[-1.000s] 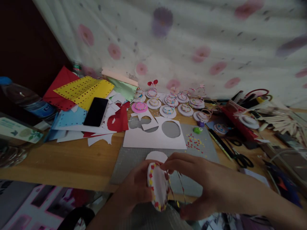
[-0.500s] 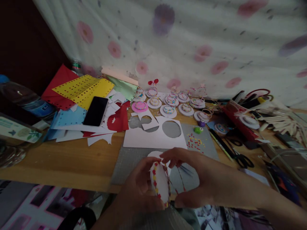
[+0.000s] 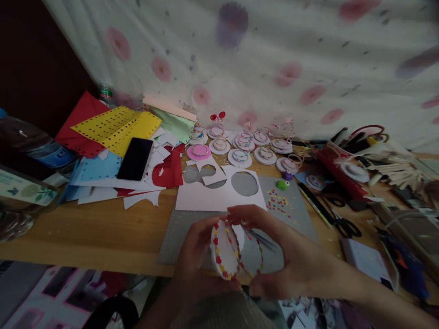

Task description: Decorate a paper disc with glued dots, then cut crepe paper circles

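Observation:
Over the front edge of the table, my left hand point(image 3: 197, 262) grips a small white paper disc point(image 3: 222, 253) by its edge. Red and yellow dots line the disc's rim, and it is tilted up with its face partly toward me. From the disc a thin looped strand point(image 3: 261, 256), dotted in the same colours, curves out to the right. My right hand point(image 3: 279, 251) is curled around this strand, fingertips at the disc's top and thumb near the loop's lower end. The exact contact of the fingertips is partly hidden. Behind the hands lies a grey cutting mat point(image 3: 188, 228).
White card with round cut-outs point(image 3: 206, 198) lies on the mat beside scattered red and yellow dots point(image 3: 279, 203). Several finished dotted discs point(image 3: 240, 157) stand behind. Scissors point(image 3: 346, 226) lie right; a phone point(image 3: 135, 159), coloured paper point(image 3: 118, 128) and a bottle point(image 3: 44, 148) are left.
The disc has turned so more of its face shows. The dotted strand now opens as a wider loop between my hands. Both hands keep nearly the same place.

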Available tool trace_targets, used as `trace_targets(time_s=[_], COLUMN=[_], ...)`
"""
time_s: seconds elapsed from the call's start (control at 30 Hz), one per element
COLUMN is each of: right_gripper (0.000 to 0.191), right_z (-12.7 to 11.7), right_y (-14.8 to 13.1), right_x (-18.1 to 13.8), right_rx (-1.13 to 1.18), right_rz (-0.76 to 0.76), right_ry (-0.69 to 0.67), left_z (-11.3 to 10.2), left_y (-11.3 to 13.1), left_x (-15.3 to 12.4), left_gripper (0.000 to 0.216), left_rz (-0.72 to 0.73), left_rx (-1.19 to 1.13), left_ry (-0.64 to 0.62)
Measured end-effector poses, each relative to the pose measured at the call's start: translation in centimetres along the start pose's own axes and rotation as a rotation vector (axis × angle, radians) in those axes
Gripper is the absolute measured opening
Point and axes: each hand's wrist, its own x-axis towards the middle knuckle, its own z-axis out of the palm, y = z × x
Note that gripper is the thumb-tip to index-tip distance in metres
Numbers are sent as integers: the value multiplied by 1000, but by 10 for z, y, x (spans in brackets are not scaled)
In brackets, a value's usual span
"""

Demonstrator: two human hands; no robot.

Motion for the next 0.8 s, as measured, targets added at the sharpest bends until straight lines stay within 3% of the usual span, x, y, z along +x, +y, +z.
trace_targets(time_s=[0.13, 0.27, 0.4, 0.53, 0.63, 0.8], right_gripper=[67, 63, 65, 61, 61, 59], right_z=[2, 1, -2, -3, 1, 12], right_y=[4, 22, 43, 52, 55, 60], right_x=[7, 14, 22, 29, 36, 50], right_rx=[-99, -143, -192, -301, -422, -575], right_rz=[41, 46, -40, -129, -131, -93], right_ry=[64, 80, 76, 69, 83, 61], left_z=[-1, -1, -5, -15, -26, -39], left_y=[-16, -30, -33, -27, -27, -39], left_x=[5, 9, 13, 18, 23, 29], left_gripper=[86, 85, 82, 98, 106, 90], left_rz=[-63, -101, -157, -154, -106, 36], left_rx=[-57, -20, 232, 542, 760, 1014], left_ry=[-43, -58, -105, -207, -239, -281])
